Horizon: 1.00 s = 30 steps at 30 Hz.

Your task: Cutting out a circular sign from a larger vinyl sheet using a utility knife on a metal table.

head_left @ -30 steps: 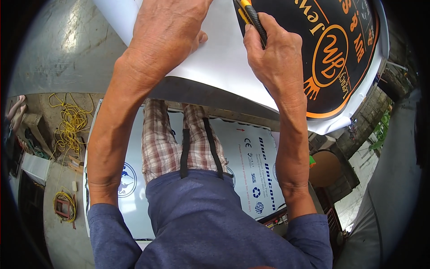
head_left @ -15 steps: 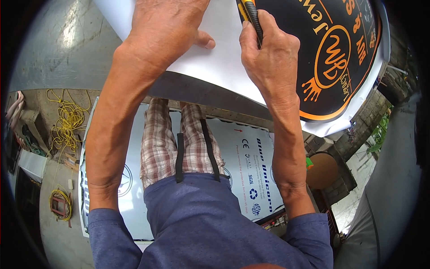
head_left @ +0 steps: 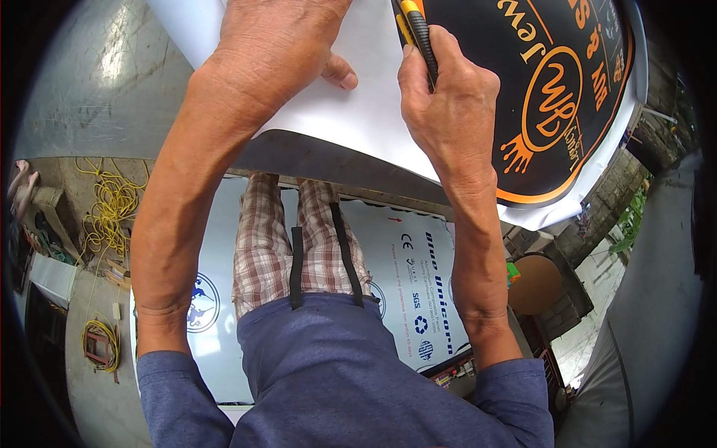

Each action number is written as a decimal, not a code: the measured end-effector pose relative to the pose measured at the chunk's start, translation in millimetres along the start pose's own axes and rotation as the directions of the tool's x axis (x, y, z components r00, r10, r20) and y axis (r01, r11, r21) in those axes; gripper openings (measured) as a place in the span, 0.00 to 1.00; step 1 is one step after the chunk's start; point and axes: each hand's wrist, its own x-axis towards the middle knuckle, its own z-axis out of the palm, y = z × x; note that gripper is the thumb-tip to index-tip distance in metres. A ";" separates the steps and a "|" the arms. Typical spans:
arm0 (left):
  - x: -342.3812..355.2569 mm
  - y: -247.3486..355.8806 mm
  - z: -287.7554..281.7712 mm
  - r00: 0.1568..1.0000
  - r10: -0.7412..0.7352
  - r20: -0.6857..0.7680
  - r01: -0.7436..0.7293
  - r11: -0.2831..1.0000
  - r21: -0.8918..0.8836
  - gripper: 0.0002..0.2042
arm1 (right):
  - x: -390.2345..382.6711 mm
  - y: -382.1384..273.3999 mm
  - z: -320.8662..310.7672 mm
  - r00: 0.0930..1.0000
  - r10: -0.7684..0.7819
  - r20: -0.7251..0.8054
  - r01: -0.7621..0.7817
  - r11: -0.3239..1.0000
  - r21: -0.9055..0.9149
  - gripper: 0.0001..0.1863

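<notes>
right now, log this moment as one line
left hand: over white sheet, grip unclear | right hand: gripping yellow-and-black ribbed cutter | alongside: black orange-bordered curved-edge sign

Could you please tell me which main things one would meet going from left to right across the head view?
Yellow rope → left hand → right hand gripping a cutter → orange circled logo → green plants.

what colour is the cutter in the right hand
The cutter in the right hand is black and yellow; it shows best in the head view.
</notes>
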 end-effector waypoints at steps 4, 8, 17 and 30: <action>2.5 -1.2 -3.3 0.998 -0.014 0.060 0.015 1.000 -0.018 0.56 | 1.0 0.3 -0.3 1.000 0.004 0.011 -0.004 1.000 0.007 0.07; -2.0 0.3 -6.8 0.999 -0.007 0.037 0.009 0.998 -0.056 0.56 | -1.8 -1.1 -1.1 1.000 0.012 0.015 -0.012 1.000 0.007 0.08; -0.8 0.4 -5.0 0.999 -0.007 0.038 0.009 0.999 -0.048 0.57 | -3.2 0.8 -1.8 1.000 -0.002 0.008 0.002 1.000 0.015 0.08; 0.6 1.8 1.5 0.999 -0.016 0.033 0.017 1.000 -0.013 0.57 | -7.3 0.2 -3.0 1.000 0.003 0.006 -0.003 1.000 0.007 0.08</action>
